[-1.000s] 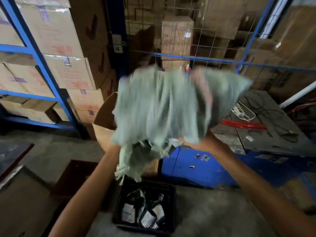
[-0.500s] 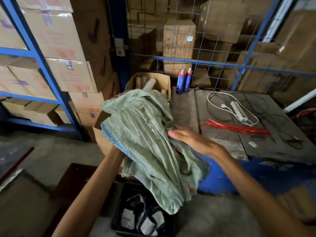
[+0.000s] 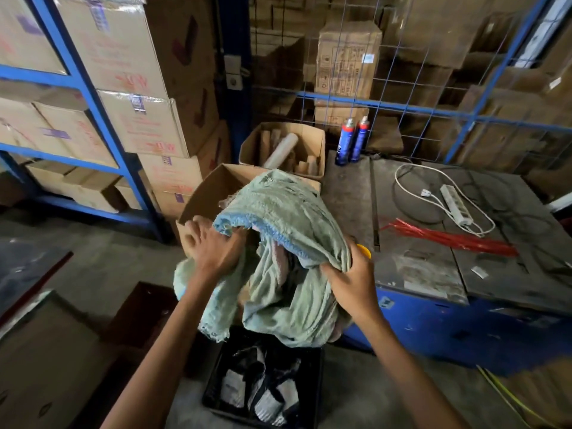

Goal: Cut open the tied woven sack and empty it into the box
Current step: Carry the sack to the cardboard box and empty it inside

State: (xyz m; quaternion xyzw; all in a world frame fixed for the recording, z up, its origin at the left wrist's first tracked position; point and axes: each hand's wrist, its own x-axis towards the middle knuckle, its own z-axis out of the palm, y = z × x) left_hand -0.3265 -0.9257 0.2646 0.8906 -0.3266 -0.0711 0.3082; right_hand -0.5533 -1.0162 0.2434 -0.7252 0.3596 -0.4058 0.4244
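A limp pale-green woven sack (image 3: 288, 230) with a blue frayed edge hangs crumpled between my hands, draped over the front of an open cardboard box (image 3: 213, 188). My left hand (image 3: 213, 246) grips the sack's blue edge at the left, fingers spread over the box's front wall. My right hand (image 3: 349, 277) is clenched on a fold of the sack at the right; a small yellow object (image 3: 364, 250) shows just behind its thumb. The sack's lower end dangles above a black crate (image 3: 216, 373).
The black crate on the floor holds several dark packets. A second box (image 3: 318, 140) with rolls stands behind. Two spray cans (image 3: 353, 140), a white power strip (image 3: 453, 204) and red strips (image 3: 448, 238) lie on the grey worktable (image 3: 433, 274). Blue shelving (image 3: 102, 103) with cartons stands left.
The sack has come down from high in front of me onto the open cardboard box. My right hand, flat against it before, now clutches a fold; my left hand has taken its blue edge.
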